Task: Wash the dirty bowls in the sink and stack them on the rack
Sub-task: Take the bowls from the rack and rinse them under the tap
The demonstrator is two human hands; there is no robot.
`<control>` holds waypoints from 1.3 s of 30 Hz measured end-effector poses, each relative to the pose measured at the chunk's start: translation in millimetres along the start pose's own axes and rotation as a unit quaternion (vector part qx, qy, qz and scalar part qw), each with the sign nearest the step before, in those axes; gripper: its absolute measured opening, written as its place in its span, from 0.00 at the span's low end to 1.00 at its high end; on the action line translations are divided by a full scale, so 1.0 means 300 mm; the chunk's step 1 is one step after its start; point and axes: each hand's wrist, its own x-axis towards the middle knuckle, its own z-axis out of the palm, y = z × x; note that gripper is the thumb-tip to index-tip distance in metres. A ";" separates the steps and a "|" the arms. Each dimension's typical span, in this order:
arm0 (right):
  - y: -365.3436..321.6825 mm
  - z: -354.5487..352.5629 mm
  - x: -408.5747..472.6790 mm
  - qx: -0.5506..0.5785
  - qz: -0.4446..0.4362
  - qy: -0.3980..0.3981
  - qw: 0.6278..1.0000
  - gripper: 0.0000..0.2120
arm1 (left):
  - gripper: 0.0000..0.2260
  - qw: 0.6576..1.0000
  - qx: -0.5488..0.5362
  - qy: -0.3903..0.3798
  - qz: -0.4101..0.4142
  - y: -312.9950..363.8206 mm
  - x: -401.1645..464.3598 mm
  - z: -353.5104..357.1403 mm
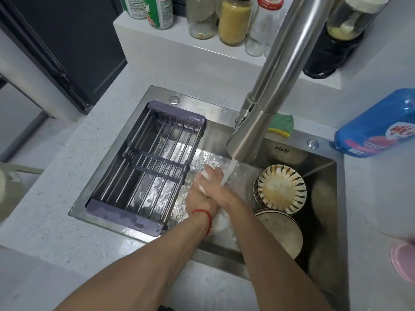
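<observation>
Under the stream from the brushed-steel tap [265, 122], I hold a white ceramic bowl [219, 221] on edge in the middle of the stainless-steel sink [318, 158], my left hand [199, 203] curled around its rim while my right hand [215, 187] lies across it, fingers pressed to it. Two dirty stacks wait just to the right: striped-rim bowls [281, 189] behind, plain cream bowls [280, 232] in front. The purple-ended metal rack [146, 167] spans the sink's left side.

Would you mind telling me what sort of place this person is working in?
Most likely a home kitchen: a steel sink with its tap running, dirty bowls stacked in the basin, a drying rack laid across it, and jars of dry goods on the ledge behind.
</observation>
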 end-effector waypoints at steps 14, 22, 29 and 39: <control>0.100 -0.141 0.145 0.266 0.128 0.095 0.951 0.38 | 0.16 0.968 0.157 -0.043 0.192 0.122 -0.059 -0.048; 0.243 -0.121 -0.110 0.473 0.142 0.015 0.869 0.40 | 0.23 0.998 0.002 -0.048 0.041 0.170 0.076 -0.092; 0.140 -0.074 -0.183 0.204 0.016 0.284 0.937 0.23 | 0.31 0.973 0.131 -0.177 0.076 0.027 0.020 0.045; 0.192 -0.075 -0.255 -0.360 -0.241 0.085 0.897 0.18 | 0.14 0.973 -0.151 -0.122 -0.120 0.082 0.097 -0.064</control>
